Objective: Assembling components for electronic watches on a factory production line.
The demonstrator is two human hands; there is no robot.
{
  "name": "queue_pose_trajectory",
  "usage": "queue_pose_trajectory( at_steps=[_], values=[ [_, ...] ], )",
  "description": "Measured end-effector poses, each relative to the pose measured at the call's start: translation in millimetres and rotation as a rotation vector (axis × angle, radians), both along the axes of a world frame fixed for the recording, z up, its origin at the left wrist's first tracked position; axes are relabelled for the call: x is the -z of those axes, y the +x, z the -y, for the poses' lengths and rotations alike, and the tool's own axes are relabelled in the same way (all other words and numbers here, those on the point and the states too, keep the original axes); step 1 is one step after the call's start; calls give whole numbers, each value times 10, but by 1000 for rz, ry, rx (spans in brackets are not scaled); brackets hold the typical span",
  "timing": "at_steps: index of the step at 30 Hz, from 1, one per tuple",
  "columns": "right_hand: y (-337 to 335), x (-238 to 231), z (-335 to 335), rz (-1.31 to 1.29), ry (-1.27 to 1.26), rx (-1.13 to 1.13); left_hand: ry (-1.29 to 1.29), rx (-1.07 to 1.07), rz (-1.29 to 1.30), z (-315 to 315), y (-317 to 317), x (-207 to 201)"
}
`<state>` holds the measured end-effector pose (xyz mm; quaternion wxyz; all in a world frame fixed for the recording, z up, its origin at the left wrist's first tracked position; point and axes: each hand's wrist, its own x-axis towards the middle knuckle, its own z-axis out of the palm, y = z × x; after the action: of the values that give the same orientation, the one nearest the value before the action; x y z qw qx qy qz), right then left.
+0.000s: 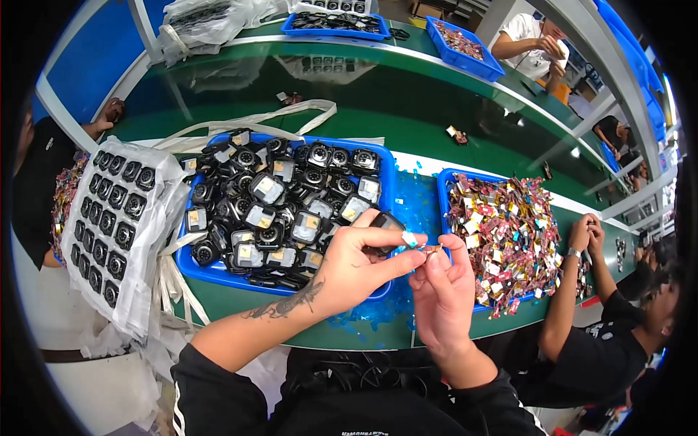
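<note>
My left hand [360,261] is closed around a black smartwatch case [388,221], partly hidden by its fingers. Its thumb and index finger meet near a small white tab [409,238]. My right hand [445,294] pinches a small reddish flex circuit [434,251] close to the left fingertips; whether it is joined to the case I cannot tell. Under and left of my hands, a blue tray [388,171] is heaped with black watch cases [305,227]. To the right, another blue tray [442,207] is piled with red, gold and white flex circuits [502,240].
At left, a white moulded tray [91,192] holds rows of watch cases. Blue film scraps [407,200] lie between the bins. White straps [291,109] cross the green bench [392,91]. Co-workers' hands [587,232] are at the right. Metal posts [582,36] frame the far side.
</note>
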<state>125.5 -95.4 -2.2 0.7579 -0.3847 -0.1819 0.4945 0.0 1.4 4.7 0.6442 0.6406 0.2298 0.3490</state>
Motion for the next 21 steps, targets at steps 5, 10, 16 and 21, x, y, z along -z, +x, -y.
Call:
queue_pose_trajectory(
  at_steps=[5, 10, 16, 21],
  values=[
    [-76, -31, 7, 228, -53, -26, 139, -32, 12, 1, 31, 73],
    [257, -265, -87, 1078, 88, 96, 254, -64, -144, 54, -2, -2],
    [430, -429, -133, 1183, -34, -163, 367, -54, -121, 61, 51, 40],
    [466, -379, -124, 845, -76, -248, 414, -46, -137, 68, 55, 65]
  ],
)
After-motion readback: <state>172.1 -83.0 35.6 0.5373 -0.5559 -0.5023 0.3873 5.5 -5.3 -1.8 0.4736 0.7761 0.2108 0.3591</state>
